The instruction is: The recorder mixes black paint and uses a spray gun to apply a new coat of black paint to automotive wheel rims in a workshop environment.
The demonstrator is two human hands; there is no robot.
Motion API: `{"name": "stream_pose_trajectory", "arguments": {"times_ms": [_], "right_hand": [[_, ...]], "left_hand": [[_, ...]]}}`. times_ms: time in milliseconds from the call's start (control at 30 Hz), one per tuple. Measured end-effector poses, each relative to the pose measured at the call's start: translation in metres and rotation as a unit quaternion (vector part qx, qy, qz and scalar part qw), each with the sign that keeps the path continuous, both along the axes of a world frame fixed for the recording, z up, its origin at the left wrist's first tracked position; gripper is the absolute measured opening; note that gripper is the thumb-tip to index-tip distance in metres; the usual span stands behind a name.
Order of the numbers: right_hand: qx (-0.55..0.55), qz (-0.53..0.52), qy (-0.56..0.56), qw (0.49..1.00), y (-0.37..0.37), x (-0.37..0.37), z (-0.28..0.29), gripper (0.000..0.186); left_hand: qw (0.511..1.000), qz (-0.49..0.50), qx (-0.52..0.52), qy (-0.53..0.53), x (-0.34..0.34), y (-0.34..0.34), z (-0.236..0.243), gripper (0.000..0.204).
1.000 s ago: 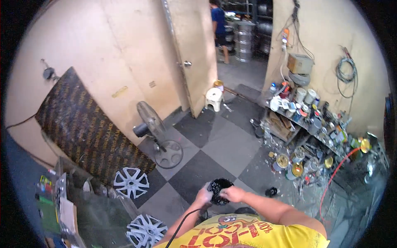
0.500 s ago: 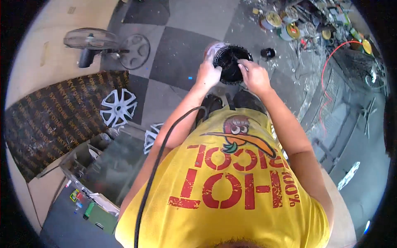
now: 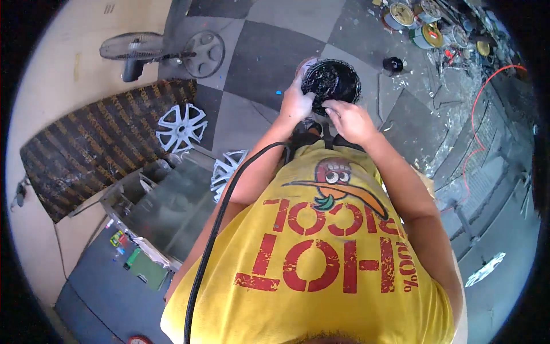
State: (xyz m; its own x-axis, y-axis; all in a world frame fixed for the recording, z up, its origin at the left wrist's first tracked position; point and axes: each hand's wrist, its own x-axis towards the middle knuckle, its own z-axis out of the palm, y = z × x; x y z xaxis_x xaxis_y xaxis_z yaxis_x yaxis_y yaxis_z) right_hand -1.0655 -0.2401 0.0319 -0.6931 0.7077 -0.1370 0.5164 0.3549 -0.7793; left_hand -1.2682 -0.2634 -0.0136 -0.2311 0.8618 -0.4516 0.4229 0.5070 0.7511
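A round open can (image 3: pixel 335 80) with glossy black contents and a smeared black rim is held out beyond my yellow shirt. My left hand (image 3: pixel 298 100) grips it around the left side, thumb at the near rim. The fingers of my right hand (image 3: pixel 347 117) are pinched at the near right of the rim, partly over the opening; whatever they hold is too small or hidden to make out. A small black container (image 3: pixel 393 65) stands on the floor to the right of the can. A black cable runs down over my shirt.
A standing fan (image 3: pixel 134 49), a dark patterned board (image 3: pixel 91 143) and grey wheel covers (image 3: pixel 180 126) lie to the left, near a grimy glass-topped unit (image 3: pixel 166 209). Several paint cans (image 3: pixel 427 34) crowd the upper right. A red hose (image 3: pixel 481 86) crosses the right-hand floor.
The view has tilted down from the doorway, where a person stood, to my body and the can. My right fingers have moved from inside the can toward its near rim.
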Motion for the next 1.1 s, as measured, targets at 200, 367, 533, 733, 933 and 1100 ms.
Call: {"name": "stream_pose_trajectory", "arguments": {"times_ms": [200, 367, 533, 733, 933, 1100], "right_hand": [[0.037, -0.139, -0.06, 0.988, 0.04, 0.069, -0.014, 0.023], [-0.027, -0.04, -0.035, 0.998, 0.035, 0.115, -0.003, 0.022], [0.021, -0.212, -0.058, 0.975, 0.056, 0.164, -0.011, 0.021], [-0.027, -0.125, -0.049, 0.991, 0.036, 0.164, 0.002, 0.021], [0.033, -0.265, -0.043, 0.963, 0.046, 0.141, -0.007, 0.021], [-0.045, -0.253, -0.074, 0.964, 0.047, 0.103, 0.001, 0.02]], "left_hand": [[0.999, -0.036, -0.001, -0.02, 0.052, 0.026, 0.005, 0.078], [0.998, -0.063, -0.013, -0.024, 0.106, 0.053, 0.034, 0.078], [0.991, -0.122, -0.057, 0.014, 0.132, 0.058, 0.01, 0.075], [0.986, -0.149, -0.07, -0.01, 0.144, 0.075, 0.011, 0.076], [0.98, -0.183, -0.072, 0.027, 0.131, 0.094, 0.0, 0.073], [0.984, -0.175, -0.021, -0.004, 0.092, 0.109, -0.019, 0.071]]}}
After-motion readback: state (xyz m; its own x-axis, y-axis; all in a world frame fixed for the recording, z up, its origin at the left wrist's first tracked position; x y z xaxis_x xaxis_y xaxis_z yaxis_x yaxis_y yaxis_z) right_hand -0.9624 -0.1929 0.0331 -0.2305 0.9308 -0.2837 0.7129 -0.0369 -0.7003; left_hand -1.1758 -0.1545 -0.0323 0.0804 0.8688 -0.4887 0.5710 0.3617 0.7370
